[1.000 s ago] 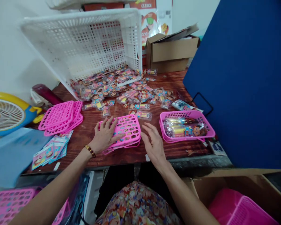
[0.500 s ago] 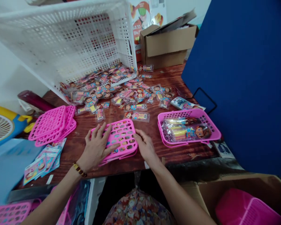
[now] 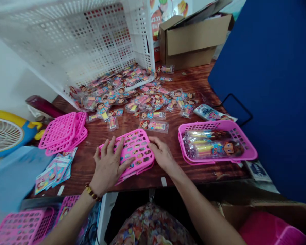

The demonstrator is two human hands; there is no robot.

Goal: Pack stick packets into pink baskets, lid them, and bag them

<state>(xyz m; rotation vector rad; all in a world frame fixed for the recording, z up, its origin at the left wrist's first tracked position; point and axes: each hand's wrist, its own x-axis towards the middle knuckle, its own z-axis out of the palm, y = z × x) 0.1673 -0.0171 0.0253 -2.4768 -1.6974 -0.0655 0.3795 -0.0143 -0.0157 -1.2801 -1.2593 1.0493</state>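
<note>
In front of me lies a pink plastic basket with a perforated lid [image 3: 137,152] on it; colourful contents show through the holes. My left hand [image 3: 109,168], with a beaded bracelet at the wrist, rests flat on the lid's left part, fingers spread. At the right end, my right hand [image 3: 162,156] grips the lidded basket's edge between thumb and fingers; its fingertips are partly hidden. Farther right stands an unlidded pink basket [image 3: 246,144] holding clear-wrapped packs with a doll figure [image 3: 228,148]. Several loose pink lids [image 3: 61,131] are stacked at the left.
Small doll-printed packets [image 3: 155,126] spill from a tipped white crate [image 3: 58,54]. A cardboard box [image 3: 193,42] stands behind. Printed cards [image 3: 54,173], a dark red bottle [image 3: 44,106] and a yellow-blue fan [image 3: 7,132] are left. A blue panel [image 3: 275,85] borders the right.
The view has shifted slightly, so most things on the table sit a little farther right. Both hands stay at the lidded basket, with nothing let go.
</note>
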